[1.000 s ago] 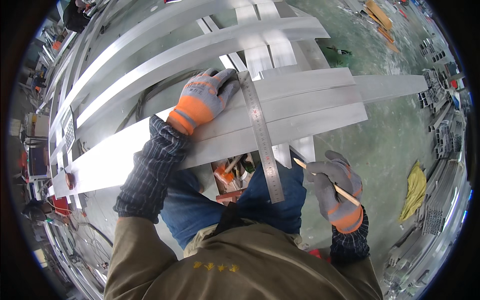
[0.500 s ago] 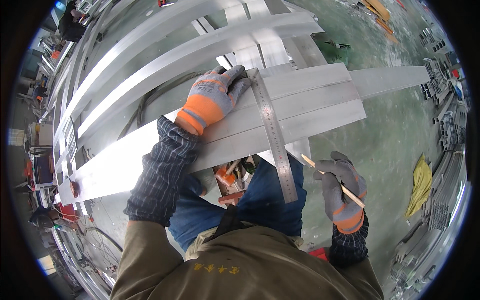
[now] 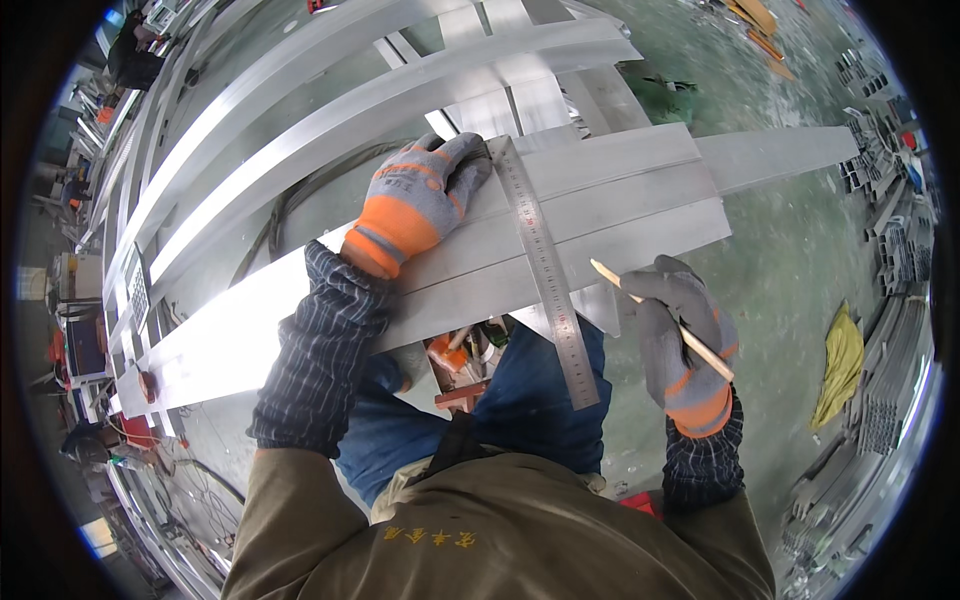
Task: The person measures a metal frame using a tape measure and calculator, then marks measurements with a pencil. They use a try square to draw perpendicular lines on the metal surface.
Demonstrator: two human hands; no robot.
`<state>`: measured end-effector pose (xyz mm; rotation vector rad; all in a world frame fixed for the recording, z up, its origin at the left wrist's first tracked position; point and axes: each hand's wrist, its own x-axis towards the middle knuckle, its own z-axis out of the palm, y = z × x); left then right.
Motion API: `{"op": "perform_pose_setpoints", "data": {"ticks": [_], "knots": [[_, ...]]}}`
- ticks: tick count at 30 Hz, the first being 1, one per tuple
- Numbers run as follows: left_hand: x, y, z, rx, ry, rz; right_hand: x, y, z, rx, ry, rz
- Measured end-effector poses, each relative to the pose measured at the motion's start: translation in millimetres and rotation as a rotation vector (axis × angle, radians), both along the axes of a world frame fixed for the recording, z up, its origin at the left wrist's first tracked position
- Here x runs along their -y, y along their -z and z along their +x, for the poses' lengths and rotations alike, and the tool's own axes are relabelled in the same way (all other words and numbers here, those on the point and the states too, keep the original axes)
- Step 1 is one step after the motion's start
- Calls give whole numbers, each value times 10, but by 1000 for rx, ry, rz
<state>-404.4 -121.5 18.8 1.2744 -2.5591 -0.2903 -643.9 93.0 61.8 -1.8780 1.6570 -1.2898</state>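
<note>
Grey-and-orange gloves cover both my hands. My left hand [image 3: 415,200] rests on long silver metal bars [image 3: 600,205] lying side by side, its fingers curled at the far end of a steel ruler [image 3: 540,255]. The ruler crosses the bars, and its near end sticks out past their edge over my leg. What the fingertips grip is partly hidden. My right hand [image 3: 685,335] is closed around a light wooden pencil [image 3: 708,352]. The pencil's tip points up and left, just off the near edge of the bars and to the right of the ruler.
More long metal bars [image 3: 330,125] lie beyond, over crossing bars. Below the near edge, a box of tools [image 3: 460,385] stands by my legs. Stacked metal profiles [image 3: 880,400] and a yellow cloth [image 3: 838,365] are on the right. Another person [image 3: 135,55] is at the far left.
My right hand has moved up with the pencil, bringing its tip closer to the bars' edge. My left hand and the ruler have stayed nearly in place.
</note>
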Motion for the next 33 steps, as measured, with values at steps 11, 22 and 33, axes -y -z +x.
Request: {"op": "perform_pose_setpoints", "data": {"ticks": [11, 22, 33], "knots": [[-18, -38, -30, -27, 2, 23, 707, 139, 9, 91, -113, -99], [-23, -21, 2, -30, 5, 25, 1116, 356, 117, -44, -145, -10], [-5, -17, -14, 4, -13, 42, 797, 246, -22, -158, -167, -70]]}}
